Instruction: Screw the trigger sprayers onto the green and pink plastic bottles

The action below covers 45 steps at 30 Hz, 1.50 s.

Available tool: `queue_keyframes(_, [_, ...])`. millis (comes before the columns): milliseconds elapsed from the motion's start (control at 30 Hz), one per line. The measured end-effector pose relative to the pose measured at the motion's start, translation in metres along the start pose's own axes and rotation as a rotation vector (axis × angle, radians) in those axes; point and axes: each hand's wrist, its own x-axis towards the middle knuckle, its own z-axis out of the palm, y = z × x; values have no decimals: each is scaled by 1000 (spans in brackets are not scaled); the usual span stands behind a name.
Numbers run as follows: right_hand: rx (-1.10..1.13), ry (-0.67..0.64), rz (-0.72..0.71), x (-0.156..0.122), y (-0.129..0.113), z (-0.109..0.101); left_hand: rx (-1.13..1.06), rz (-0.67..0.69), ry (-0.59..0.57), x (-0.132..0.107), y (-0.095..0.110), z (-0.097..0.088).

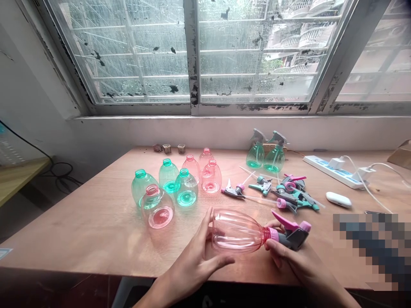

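Note:
A pink transparent spray bottle (236, 233) lies on its side near the table's front edge, with a grey and pink trigger head (293, 233) on its neck. My left hand (195, 261) cups the bottle's base, fingers curled round it. My right hand (289, 259) grips the neck and the trigger head. Behind them stand several empty green bottles (184, 188) and pink bottles (212, 177) without heads. A pile of loose trigger heads (289, 192) lies to the right.
Two finished green spray bottles (266, 156) stand by the wall. A white power strip (334, 171) with chargers and cables, and a small white case (338, 199), lie at the right. Three small pots (167, 148) sit at the back of the wooden table (96, 222).

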Motion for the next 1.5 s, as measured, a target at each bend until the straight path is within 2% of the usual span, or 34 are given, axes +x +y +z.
queue_keyframes(100, [-10, -16, 25, -2, 5, 0, -3, -25, -12, 0, 4, -1])
queue_keyframes(233, [5, -33, 48, -2, 5, -2, 4, 13, 3, 0, 5, -1])
queue_keyframes(400, [-32, -40, 0, -1, -2, -2, 8, 68, 20, 0, -3, -1])
queue_keyframes(700, [-4, -11, 36, -2, 10, -5, 43, -24, -45, 0, 3, -2])
queue_keyframes(933, [-30, -44, -11, 0, -1, -3, 10, 77, -23, -1, -4, -1])
queue_keyframes(1133, [2, -13, -17, -1, 3, -1, 48, 11, -34, 0, 2, -2])
queue_keyframes(1267, [-11, -40, 1, -2, 7, -3, 56, -19, -30, 3, 4, -3])
queue_keyframes(1500, [13, -52, -15, 1, 3, -4, 25, 73, -22, 3, -4, -3])
